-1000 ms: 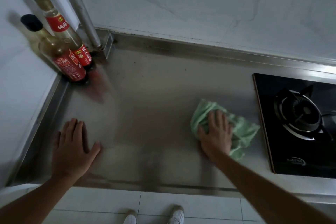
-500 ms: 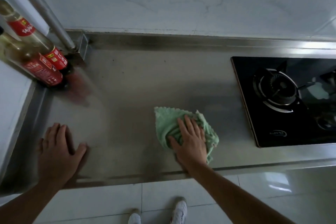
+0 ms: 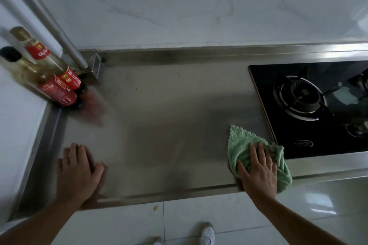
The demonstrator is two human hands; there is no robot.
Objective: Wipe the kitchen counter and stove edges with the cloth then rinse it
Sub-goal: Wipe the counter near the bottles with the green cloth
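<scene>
A crumpled green cloth (image 3: 242, 143) lies on the steel counter (image 3: 169, 117) near its front edge, right beside the front-left corner of the black glass stove (image 3: 298, 139). My right hand (image 3: 258, 173) presses flat on the cloth, fingers spread over it. My left hand (image 3: 77, 171) rests palm down on the bare counter at the front left, fingers apart, holding nothing. Part of the cloth is hidden under my right hand.
Two bottles with red labels (image 3: 53, 85) stand in the back-left corner beside a slanted metal pipe (image 3: 53, 26). A gas burner (image 3: 298, 97) sits on the stove. White wall tiles rise behind the counter. The white tiled floor and my shoes (image 3: 207, 232) show below.
My right hand has slid the cloth to the right along the counter's front, up to the stove's corner. The left hand has stayed in place.
</scene>
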